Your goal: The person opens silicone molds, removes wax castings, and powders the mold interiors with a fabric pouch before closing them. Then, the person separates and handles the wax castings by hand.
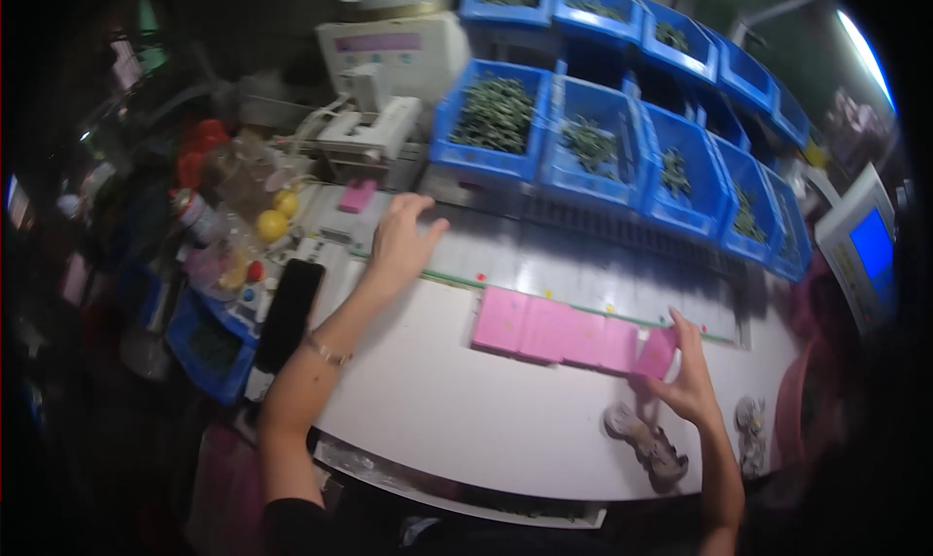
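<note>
A row of pink rectangular blocks (559,330) lies side by side on the white table, along the green edge of a grey metal strip (583,262). At the row's right end, my right hand (692,381) pinches one more pink block (657,352) between thumb and fingers; this block is tilted against the row. My left hand (403,245) hovers over the left end of the metal strip with its fingers apart and nothing in them. Just left of its fingertips, a small pink block (357,195) rests on a white machine (374,133).
Blue bins (493,119) with small grey-green pieces stand in two tiers behind the strip. A black phone (292,313) lies at left, near a blue tray (209,347). Brownish, lumpy objects (649,446) lie at front right. A device with a blue screen (872,243) stands far right.
</note>
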